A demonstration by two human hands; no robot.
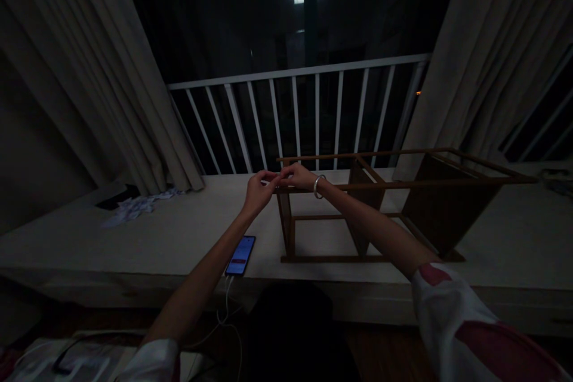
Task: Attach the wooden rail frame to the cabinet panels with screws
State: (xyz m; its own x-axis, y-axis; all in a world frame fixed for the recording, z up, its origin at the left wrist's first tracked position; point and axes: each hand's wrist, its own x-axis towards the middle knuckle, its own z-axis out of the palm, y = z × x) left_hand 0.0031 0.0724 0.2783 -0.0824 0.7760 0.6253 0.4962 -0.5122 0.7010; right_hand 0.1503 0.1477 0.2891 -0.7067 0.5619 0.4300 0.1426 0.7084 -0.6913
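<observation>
- Head view: a dim room at night, with a long white ledge (156,239) under a window.
- On the ledge, right of the middle, a wooden frame (403,184) tipped on its side. Long way running left to right, thin bars at the near end, a dark flat board at the far right end.
- Both hands up at the top left corner of that frame, touching each other.
- Left hand (258,192) just left of the corner, reaching in from the low left. Fingertips (267,181) pressed together in a pinch around a tiny pale bit, too small and dark to name.
- Right hand (298,176) lying over the corner of the top bar, fingers curled and pointing left at the other hand. Holding the bar tight or only touching it: cannot tell.
- Silver bracelet (318,186) on the right wrist, just beside the bar.
- Rest of the frame stretching off to the right from the fingers, so closer to the right arm.
- Through the open bars, only the ledge showing.
- Phone (240,255) flat on the ledge near the front edge, below the left hand, screen lit. White cable (226,304) hanging down from it.
- Torn paper bits (134,208) in a small heap far to the left, well apart from the hands.
- Behind, a white railing (295,74) and pale curtains (111,71) pulled to both sides.
</observation>
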